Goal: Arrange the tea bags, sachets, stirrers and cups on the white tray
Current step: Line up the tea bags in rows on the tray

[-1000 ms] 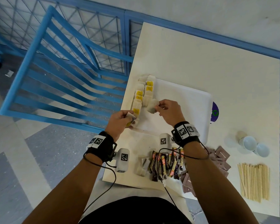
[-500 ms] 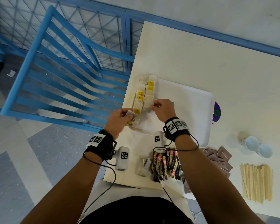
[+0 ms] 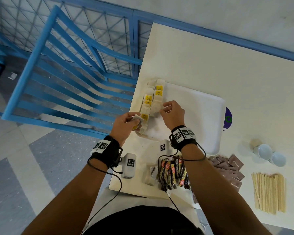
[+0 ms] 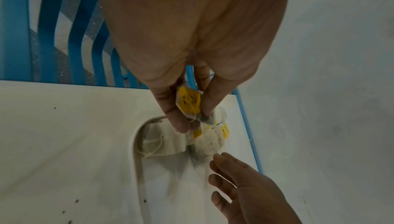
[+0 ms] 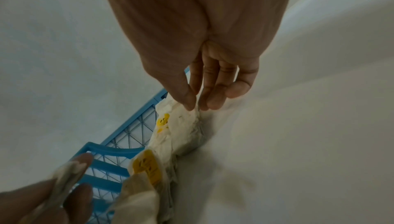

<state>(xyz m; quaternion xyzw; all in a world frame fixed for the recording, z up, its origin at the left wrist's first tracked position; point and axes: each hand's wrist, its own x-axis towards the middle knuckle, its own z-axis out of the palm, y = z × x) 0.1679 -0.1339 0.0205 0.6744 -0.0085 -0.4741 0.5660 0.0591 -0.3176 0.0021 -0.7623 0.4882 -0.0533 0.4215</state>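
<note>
Tray [image 3: 193,116] right half free

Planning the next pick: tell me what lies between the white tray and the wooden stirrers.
In the head view, a pile of brown sachets lies on the table between the white tray and the wooden stirrers.

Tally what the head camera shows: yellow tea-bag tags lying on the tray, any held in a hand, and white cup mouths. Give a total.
Yellow tea-bag tags lying on the white rectangular tray: 5
Yellow tea-bag tag held in the left hand: 1
White cup mouths on the table: 2
Total: 8
</note>
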